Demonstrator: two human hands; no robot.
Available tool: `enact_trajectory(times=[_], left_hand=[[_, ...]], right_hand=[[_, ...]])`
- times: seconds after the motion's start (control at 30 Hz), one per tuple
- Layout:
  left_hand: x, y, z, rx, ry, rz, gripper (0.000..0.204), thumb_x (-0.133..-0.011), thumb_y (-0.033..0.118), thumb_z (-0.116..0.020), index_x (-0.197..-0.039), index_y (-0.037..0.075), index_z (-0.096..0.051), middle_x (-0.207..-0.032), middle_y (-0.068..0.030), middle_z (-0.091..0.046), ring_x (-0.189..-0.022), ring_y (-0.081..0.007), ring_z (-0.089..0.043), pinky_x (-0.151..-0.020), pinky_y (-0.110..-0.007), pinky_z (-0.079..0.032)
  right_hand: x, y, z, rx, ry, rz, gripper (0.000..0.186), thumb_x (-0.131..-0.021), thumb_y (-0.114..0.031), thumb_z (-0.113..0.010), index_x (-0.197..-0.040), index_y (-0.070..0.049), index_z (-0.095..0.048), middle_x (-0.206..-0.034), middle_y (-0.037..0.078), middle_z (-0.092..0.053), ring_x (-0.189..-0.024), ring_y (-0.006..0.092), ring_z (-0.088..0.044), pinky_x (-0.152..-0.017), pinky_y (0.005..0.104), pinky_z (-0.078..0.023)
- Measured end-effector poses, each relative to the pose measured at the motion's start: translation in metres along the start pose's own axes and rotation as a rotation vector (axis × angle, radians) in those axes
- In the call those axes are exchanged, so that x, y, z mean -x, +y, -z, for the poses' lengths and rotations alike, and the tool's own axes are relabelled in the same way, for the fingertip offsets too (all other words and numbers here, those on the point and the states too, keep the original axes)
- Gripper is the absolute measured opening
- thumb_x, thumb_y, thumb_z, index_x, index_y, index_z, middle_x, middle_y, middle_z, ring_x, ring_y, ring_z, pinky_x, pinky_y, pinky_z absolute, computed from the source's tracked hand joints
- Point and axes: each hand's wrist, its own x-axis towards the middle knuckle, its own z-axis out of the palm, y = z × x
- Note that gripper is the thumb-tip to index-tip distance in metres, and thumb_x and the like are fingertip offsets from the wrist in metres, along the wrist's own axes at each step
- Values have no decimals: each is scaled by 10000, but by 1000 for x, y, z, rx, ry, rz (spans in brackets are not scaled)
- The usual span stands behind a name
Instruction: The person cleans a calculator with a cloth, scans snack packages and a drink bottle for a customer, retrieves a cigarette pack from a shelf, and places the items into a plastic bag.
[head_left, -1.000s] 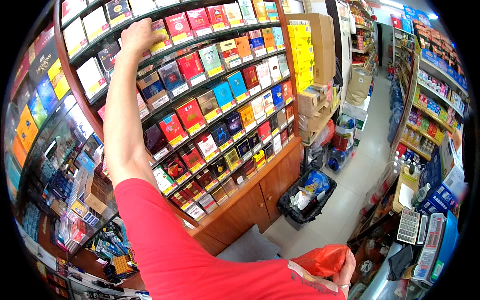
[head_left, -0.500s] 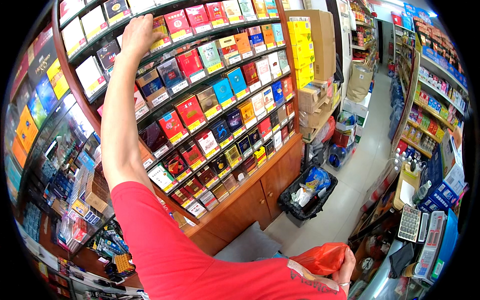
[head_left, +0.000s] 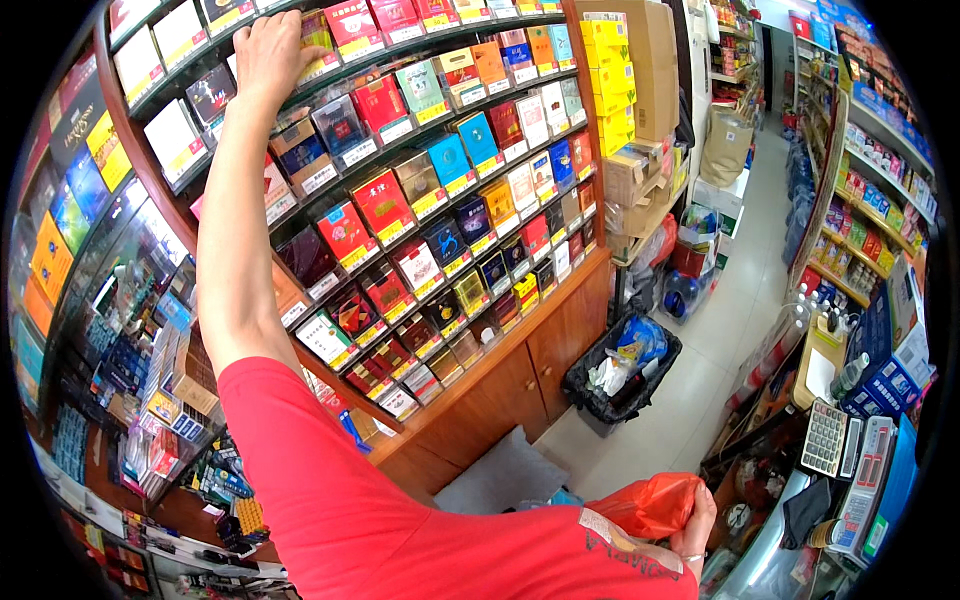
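My left hand (head_left: 270, 55) is raised to an upper row of the cigarette display rack (head_left: 445, 420), its back toward me. Its fingers curl over a spot between packs, hiding whatever they hold. The thumb lies beside a yellow-and-red cigarette pack (head_left: 317, 38); a dark pack (head_left: 211, 95) sits left of the wrist. Low on the right, my right hand (head_left: 697, 525) grips a red plastic bag (head_left: 650, 503) by its gathered edge. The bag's contents are hidden.
A black-lined trash bin (head_left: 625, 400) stands past the rack's wooden cabinet (head_left: 545, 365). Yellow boxes (head_left: 608, 85) and cartons (head_left: 640, 190) are stacked beyond. At right, a counter carries a calculator (head_left: 825, 437). A grey cushion (head_left: 500, 475) lies below the rack.
The view has shifted slightly, so the rack sits a little lower and the bin farther right. My left hand remains at the upper row; my right hand still holds the red bag.
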Motion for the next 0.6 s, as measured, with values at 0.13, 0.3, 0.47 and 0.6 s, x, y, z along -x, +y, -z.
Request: enact_trajectory(times=[0.13, 0.3, 0.47, 0.6], left_hand=[[-4, 13, 10, -69, -16, 41, 546, -800, 455, -739, -1170, 63, -655, -1079, -112, -677, -1095, -253, -596, -878, -435, -423], [-17, -9, -17, -33, -80, 18, 484, -801, 473, -730, -1050, 61, -677, -1000, -146, -682, -988, -294, -644, -824, -437, -508], [-22, 6, 27, 321, -235, 303, 497, -653, 407, -854, -880, 15, -649, -898, -217, -665, -862, -379, -649, -759, -443, -514], [-30, -12, 1, 323, -100, 190, 729, -668, 539, -821, -933, -122, -668, -949, -250, -677, -865, -363, -677, -806, -433, -538]], right_hand=[[-2, 0, 2, 28, 1, -9, 242, -1005, -230, -534, -1014, -13, -640, -954, 66, -695, -821, 171, -662, -756, 330, -550], [-6, 2, 6, 45, -46, -7, 251, -1011, -246, -524, -1039, -21, -632, -999, 55, -683, -874, 157, -647, -812, 322, -531], [-5, 0, 9, 50, -32, -22, 243, -1008, -248, -534, -1057, -35, -640, -1029, 41, -685, -909, 145, -648, -841, 314, -524], [-4, -2, 17, 67, 11, -15, 233, -1000, -248, -552, -1053, -41, -644, -1023, 41, -693, -898, 144, -657, -836, 313, -531]])
